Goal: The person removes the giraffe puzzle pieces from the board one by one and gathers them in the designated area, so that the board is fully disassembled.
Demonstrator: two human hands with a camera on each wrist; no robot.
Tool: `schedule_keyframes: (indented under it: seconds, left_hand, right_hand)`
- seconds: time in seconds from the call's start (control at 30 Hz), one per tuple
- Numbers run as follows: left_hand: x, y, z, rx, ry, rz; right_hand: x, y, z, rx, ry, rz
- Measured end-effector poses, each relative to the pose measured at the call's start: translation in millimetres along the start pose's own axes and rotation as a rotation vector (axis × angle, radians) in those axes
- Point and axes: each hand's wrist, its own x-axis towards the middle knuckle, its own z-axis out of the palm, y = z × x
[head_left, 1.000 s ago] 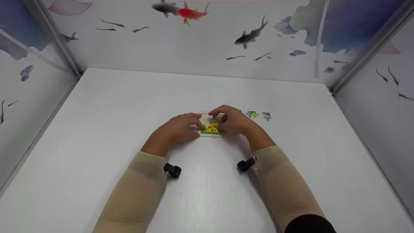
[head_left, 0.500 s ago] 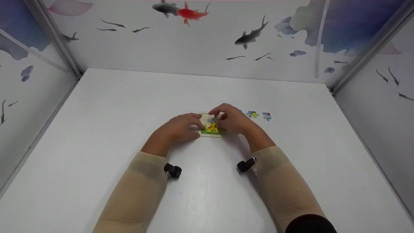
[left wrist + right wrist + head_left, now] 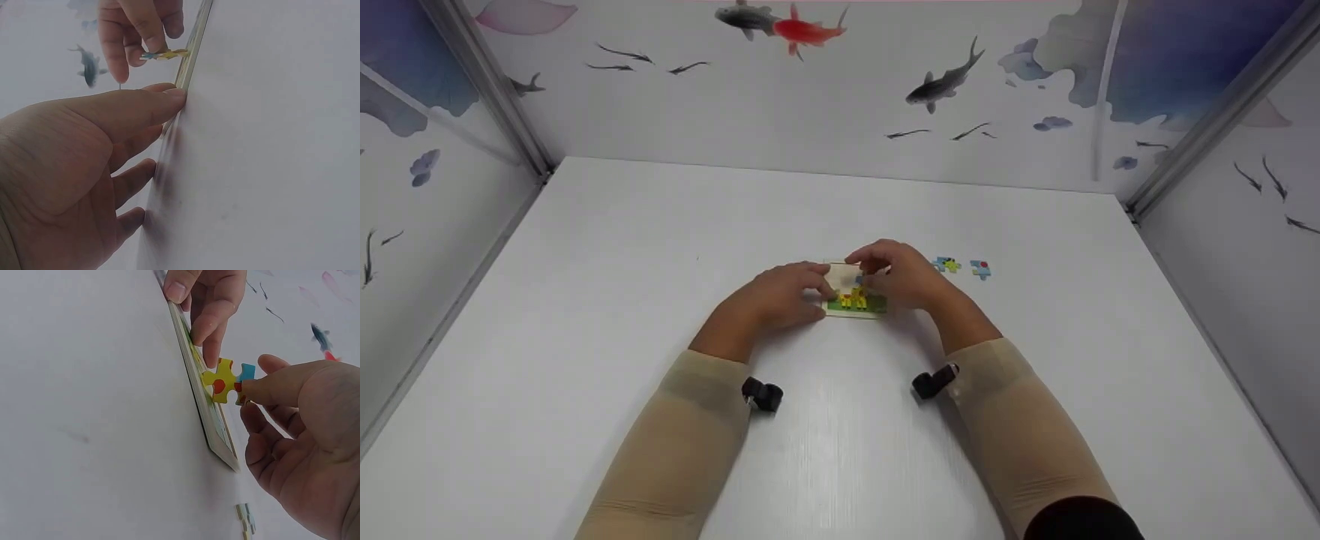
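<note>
In the head view a small wooden puzzle tray (image 3: 842, 276) lies mid-table, with green and yellow giraffe pieces along its near side. My left hand (image 3: 787, 294) holds the tray's left side; its thumb touches the near edge while its index finger reaches inside. My right hand (image 3: 904, 274) is over the tray's right part. Between thumb and fingers it pinches a yellow and blue puzzle piece (image 3: 223, 381) with red spots. The right wrist view shows that piece standing on edge, its lower knob at the tray; whether it touches is unclear.
Right of the tray lie two loose puzzle pieces, a blue and yellow one (image 3: 948, 264) and a blue one with a red spot (image 3: 980, 269). White walls painted with fish (image 3: 945, 82) border the white table (image 3: 660, 217) at the back and sides.
My right hand has shifted slightly right with the puzzle piece, now covering a blue loose piece whose edge showed earlier. My left hand stays on the tray.
</note>
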Motion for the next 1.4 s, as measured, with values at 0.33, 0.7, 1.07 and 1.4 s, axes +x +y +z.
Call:
schedule_keyframes:
  seconds: [0.33, 0.7, 1.07, 1.4]
  left_hand:
    - [0.8, 2.3, 0.7, 0.001, -0.002, -0.026]
    - [0.0, 5.1, 0.9, 0.006, 0.002, -0.031]
    - [2.3, 1.6, 3.4, 0.001, 0.007, -0.023]
    - [0.4, 1.1, 2.6, -0.012, 0.015, -0.025]
  right_hand:
    - [-3, 3, -4, 0.11, 0.015, -0.002]
    - [-14, 30, -47, 0.256, 0.077, 0.054]
    - [-42, 73, -87, 0.207, 0.122, 0.202]
    - [-51, 95, -94, 0.167, 0.085, 0.249]
